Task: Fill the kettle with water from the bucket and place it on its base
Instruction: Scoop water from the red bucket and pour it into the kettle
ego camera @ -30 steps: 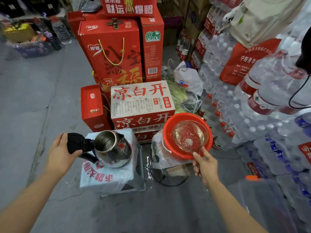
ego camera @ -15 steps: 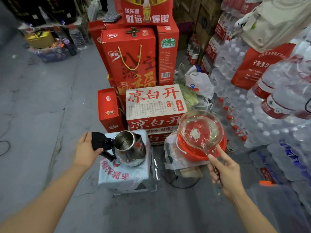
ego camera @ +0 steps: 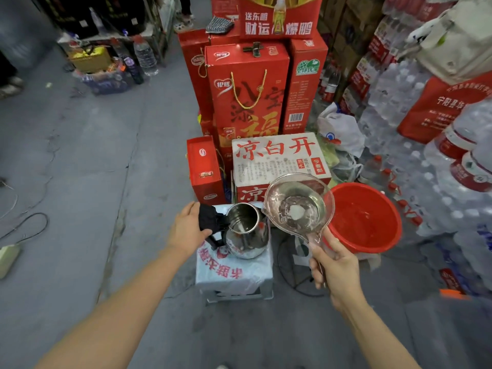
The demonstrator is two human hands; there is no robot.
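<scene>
Concrete floor (ego camera: 80,182): left hand (ego camera: 186,230) grips one kettle (ego camera: 246,230), right hand (ego camera: 335,265) one ladle (ego camera: 298,206), beside one bucket (ego camera: 372,243).

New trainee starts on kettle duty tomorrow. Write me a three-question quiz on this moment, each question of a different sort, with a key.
1. True or false: the kettle has its lid shut.
2. Multiple choice: what does the right hand hold? A) a bottle B) the clear ladle by its handle C) the red bucket
3. Short answer: what does the left hand grip, and what does the kettle stand on?

Key
1. False: its mouth is open.
2. B: the ladle, with water in it, is between the bucket and the kettle's mouth.
3. The kettle's black handle; it stands on a small stool covered with a printed white bag.
</scene>
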